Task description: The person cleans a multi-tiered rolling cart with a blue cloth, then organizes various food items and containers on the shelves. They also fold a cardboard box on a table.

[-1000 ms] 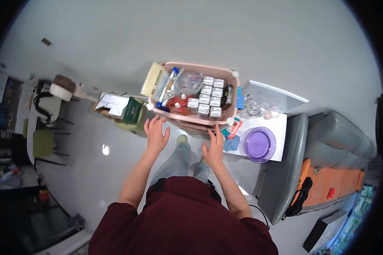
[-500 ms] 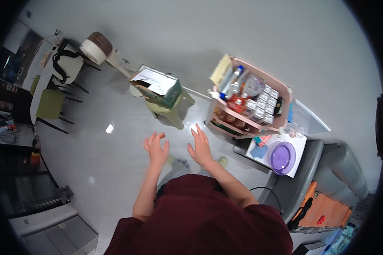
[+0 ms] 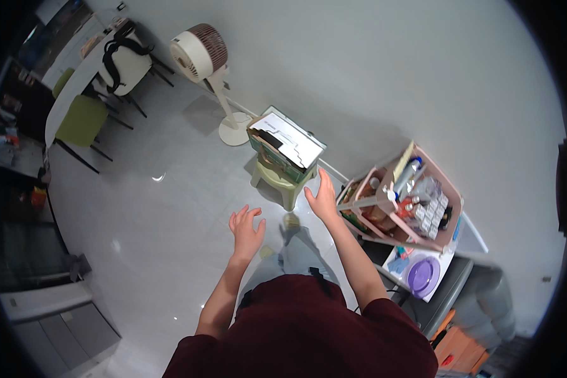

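Both of my hands reach forward over the floor with nothing in them. My left hand (image 3: 247, 232) has its fingers apart and slightly curled, in front of the stool. My right hand (image 3: 323, 200) is open too, its fingers pointing toward the right side of a green cardboard box (image 3: 277, 155), apparently just short of it. The box's torn top shows white and a dark gap; what lies inside is hidden. It rests on a pale green plastic stool (image 3: 273, 179).
Right of the stool stands a pink tiered cart (image 3: 458, 205) full of bottles and small boxes. Beside it, a white table bears a purple basin (image 3: 423, 276), near a grey sofa (image 3: 450, 296). A standing fan (image 3: 198, 53) is behind the stool; chairs (image 3: 82, 121) line a table at left.
I have stepped closer and turned left, so box, fan and cart sit further right in view. My right hand has moved near the box's side; both hands stay open.
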The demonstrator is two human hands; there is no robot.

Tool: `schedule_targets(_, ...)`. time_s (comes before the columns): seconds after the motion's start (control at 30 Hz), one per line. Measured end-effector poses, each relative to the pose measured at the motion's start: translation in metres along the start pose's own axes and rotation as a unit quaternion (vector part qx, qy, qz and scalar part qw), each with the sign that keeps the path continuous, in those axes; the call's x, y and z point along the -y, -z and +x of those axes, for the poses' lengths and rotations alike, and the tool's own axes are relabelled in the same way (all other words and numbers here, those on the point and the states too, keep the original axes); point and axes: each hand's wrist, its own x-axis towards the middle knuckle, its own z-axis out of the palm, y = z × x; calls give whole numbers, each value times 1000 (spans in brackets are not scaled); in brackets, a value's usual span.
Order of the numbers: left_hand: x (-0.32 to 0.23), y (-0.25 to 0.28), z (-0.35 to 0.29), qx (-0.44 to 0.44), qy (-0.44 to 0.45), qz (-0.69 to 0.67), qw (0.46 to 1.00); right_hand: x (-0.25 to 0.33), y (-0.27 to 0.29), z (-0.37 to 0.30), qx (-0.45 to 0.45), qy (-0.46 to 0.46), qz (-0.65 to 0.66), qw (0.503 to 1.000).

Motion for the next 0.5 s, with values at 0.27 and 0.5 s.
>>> schedule_targets(0.27, 27, 14, 25, -40, 80, 46, 995, -86, -106, 98, 115, -49, -202, 971)
schedule_targets(0.5, 37, 7, 55, -8, 152, 32, 988, -106, -113, 135, 288, -11, -285, 914)
